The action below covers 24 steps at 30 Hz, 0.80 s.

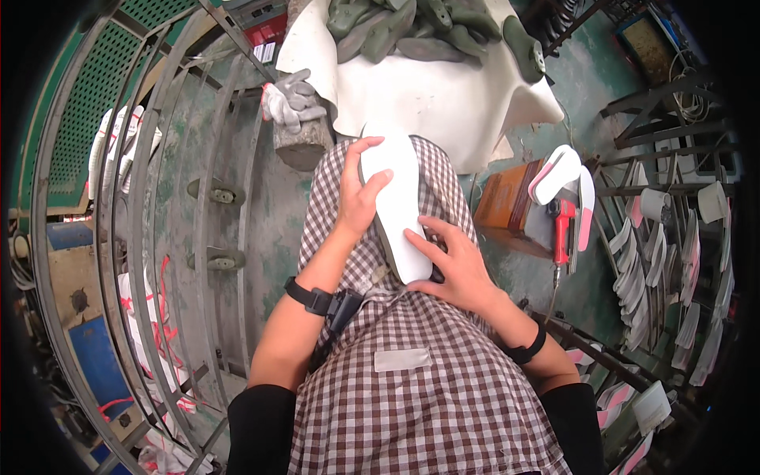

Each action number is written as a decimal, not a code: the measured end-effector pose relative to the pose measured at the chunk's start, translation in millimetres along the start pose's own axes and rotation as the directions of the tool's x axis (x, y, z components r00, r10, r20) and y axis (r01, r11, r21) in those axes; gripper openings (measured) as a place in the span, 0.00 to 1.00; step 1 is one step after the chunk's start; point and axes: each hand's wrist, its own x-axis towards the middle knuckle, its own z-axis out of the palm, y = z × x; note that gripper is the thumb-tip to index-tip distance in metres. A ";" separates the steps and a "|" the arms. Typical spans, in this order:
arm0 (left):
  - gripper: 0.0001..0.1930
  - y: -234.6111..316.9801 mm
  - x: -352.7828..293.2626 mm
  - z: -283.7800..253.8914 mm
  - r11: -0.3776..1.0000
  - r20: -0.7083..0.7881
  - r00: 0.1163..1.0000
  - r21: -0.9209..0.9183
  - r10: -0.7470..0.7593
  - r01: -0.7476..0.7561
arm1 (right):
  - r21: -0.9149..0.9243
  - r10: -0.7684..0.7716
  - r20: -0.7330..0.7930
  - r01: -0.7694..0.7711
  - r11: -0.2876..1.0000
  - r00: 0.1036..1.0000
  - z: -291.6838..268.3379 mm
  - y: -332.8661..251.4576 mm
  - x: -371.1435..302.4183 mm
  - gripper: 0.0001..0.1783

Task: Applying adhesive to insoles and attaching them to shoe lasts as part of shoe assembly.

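Observation:
A white insole board (400,210) lies lengthwise over my lap, sole-shaped, on what looks like a dark shoe last; only a thin dark edge of the last shows beneath it. My left hand (362,190) grips the upper part from the left, thumb on the white face and index finger near the far end. From the right, my right hand (459,269) holds the lower end, fingertips at the side edge and thumb at the near end. The underside of the last is hidden. A checked apron (427,412) covers my lap.
Dark green shoe lasts (412,32) are heaped on a white cloth (396,95) ahead. A glove (293,99) tops a log stump (305,146). At right, a red air tool (562,229) and insoles (556,174) lie on a box (507,198). Metal racks (210,317) flank me.

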 end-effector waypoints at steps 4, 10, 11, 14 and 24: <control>0.25 -6.0 2.4 1.1 0.998 -0.009 1.000 -0.058 -0.006 0.006 | 0.027 -0.045 -0.017 0.046 0.999 0.999 9.4 15.1 -16.6 0.48; 0.26 -10.9 1.9 2.5 0.993 -0.019 0.998 -0.105 -0.052 0.050 | 0.155 0.014 -0.071 -0.003 0.988 0.997 14.7 13.5 -21.5 0.46; 0.26 -13.5 1.8 1.3 0.996 -0.032 0.999 -0.088 -0.038 0.035 | 0.201 0.032 -0.077 -0.016 0.979 0.996 15.5 13.5 -21.8 0.45; 0.26 -14.3 0.9 0.2 0.997 -0.031 0.999 -0.073 -0.040 0.038 | 0.222 0.069 -0.061 -0.054 0.974 0.996 15.4 10.5 -22.0 0.45; 0.26 -9.3 2.3 -1.8 0.972 0.011 0.990 -0.189 -0.140 0.139 | 0.260 -0.014 0.164 -0.029 0.965 0.986 2.5 -6.0 -67.3 0.10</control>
